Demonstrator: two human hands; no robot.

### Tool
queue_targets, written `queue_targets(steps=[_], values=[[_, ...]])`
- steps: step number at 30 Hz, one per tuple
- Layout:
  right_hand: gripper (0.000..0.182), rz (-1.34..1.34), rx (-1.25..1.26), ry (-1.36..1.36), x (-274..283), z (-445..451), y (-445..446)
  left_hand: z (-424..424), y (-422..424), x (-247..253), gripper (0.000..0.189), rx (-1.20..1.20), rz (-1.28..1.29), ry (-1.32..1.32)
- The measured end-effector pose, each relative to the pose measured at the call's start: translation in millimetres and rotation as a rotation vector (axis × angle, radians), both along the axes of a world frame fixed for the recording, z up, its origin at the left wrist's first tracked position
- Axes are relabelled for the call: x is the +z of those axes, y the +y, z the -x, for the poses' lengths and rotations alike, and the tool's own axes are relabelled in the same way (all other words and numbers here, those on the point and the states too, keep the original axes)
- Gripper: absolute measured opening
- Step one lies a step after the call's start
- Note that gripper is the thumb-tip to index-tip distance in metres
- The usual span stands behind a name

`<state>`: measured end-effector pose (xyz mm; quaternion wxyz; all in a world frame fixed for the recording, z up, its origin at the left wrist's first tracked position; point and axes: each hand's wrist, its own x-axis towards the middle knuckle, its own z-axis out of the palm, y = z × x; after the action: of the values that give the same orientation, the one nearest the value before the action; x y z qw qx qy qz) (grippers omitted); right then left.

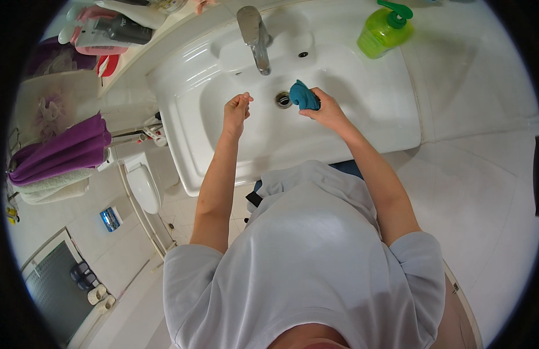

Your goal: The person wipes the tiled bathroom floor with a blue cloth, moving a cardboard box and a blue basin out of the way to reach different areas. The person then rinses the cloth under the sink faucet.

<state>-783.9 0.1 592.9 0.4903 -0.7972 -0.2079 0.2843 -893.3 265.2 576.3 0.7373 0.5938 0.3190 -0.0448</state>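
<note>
Over the white washbasin (273,148), my right hand (328,109) grips a bunched teal cloth (302,96). The cloth hangs just right of the round metal drain (283,100). My left hand (238,109) is to the left of the drain, its fingers curled in; I see nothing held in it. The chrome faucet (254,37) stands behind the drain, its spout pointing towards me. No water is seen flowing from it.
A green pump bottle (385,30) of soap stands at the basin's back right. Several toiletry bottles (125,29) crowd a shelf at the upper left. A purple towel (71,150) hangs on the left, with a white toilet (143,187) beyond the basin's left side.
</note>
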Motion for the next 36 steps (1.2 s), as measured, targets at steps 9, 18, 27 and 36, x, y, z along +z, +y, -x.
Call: queue_targets(steps=[9, 18, 27, 36], values=[[0.064, 0.140, -0.065, -0.150, -5.2, -0.2, 6.1, -11.6, -49.2, -18.4, 0.088, -0.286, -0.444, -0.055], [0.033, -0.133, -0.039, -0.110, -6.3, -0.2, 31.8, -19.9, -63.5, 24.1, 0.050, -0.056, 0.146, -0.168], [0.008, -0.202, -0.294, -0.286, 34.3, -49.5, 66.1, -8.0, -31.5, 6.7, 0.039, 0.087, 0.334, -0.072], [0.014, -0.169, -0.504, 0.064, -6.5, -64.1, 45.7, 16.0, 15.2, 14.0, 0.050, 0.429, 0.610, -0.301]])
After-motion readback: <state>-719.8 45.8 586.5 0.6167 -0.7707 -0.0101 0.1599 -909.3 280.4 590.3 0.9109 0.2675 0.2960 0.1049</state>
